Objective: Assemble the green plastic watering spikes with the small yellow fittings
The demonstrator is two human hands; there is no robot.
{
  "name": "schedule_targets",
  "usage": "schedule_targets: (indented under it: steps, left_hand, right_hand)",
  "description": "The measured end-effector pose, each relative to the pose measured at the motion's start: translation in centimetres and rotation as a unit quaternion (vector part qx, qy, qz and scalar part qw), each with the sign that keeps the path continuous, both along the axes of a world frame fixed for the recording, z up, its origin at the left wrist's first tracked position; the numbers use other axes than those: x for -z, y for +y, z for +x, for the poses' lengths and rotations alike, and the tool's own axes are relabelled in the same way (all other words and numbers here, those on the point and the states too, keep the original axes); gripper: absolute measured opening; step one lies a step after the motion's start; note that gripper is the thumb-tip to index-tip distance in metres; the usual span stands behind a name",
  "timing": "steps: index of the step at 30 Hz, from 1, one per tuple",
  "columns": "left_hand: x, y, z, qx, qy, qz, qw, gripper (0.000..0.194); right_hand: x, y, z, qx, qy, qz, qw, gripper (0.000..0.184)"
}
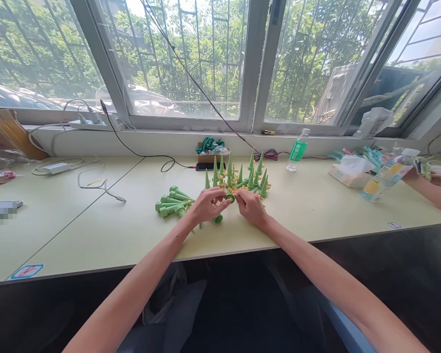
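My left hand (207,204) is closed on a green plastic spike, whose round open end (230,198) faces me. My right hand (250,205) is beside that rim, thumb and fingers pinched together; whatever they hold is too small or hidden to make out. Just below the hands, a loose green piece with a round opening (218,219) lies on the table. To the left is a pile of green spikes (172,202) lying on their sides. Behind my hands several green spikes (221,169) stand points up, with small yellow parts (238,189) among them.
A small box (208,158) with green wrapping and a dark phone (208,166) are at the back. A water bottle (297,151), a tissue box (347,175) and a larger bottle (385,179) stand rightward, near another person's arm (431,191). Cables (103,186) lie left.
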State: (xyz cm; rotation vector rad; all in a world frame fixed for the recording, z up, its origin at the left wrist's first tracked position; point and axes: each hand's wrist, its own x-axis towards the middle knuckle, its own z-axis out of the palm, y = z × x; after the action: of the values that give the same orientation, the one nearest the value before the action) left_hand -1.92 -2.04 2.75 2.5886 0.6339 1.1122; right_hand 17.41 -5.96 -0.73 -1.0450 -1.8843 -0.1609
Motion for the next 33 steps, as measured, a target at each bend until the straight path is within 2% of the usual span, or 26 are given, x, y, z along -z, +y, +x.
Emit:
schedule_targets:
  steps: [10,18,22,27,33]
  left_hand:
    - [0.46,0.18,-0.10,0.016,0.074,-0.050,0.996,0.036]
    - [0.31,0.04,-0.04,-0.002,0.105,-0.039,0.994,0.039]
    - [0.41,0.17,-0.02,-0.006,0.105,-0.046,0.993,0.039]
    - [0.53,0.45,0.15,-0.029,0.060,-0.051,0.996,0.046]
    - [0.22,0.61,0.21,-0.041,0.024,-0.109,0.993,0.052]
  right_hand:
    - [0.31,0.20,-0.03,0.053,-0.068,-0.108,0.990,0.026]
    - [0.20,0.27,-0.28,0.078,-0.111,-0.149,0.980,0.026]
    - [0.20,0.15,-0.23,0.069,-0.094,-0.145,0.982,0.027]
    - [0.15,0.10,-0.09,0.050,-0.045,-0.117,0.991,0.030]
    - [-0.11,0.10,-0.04,0.022,0.003,-0.060,0.998,0.030]
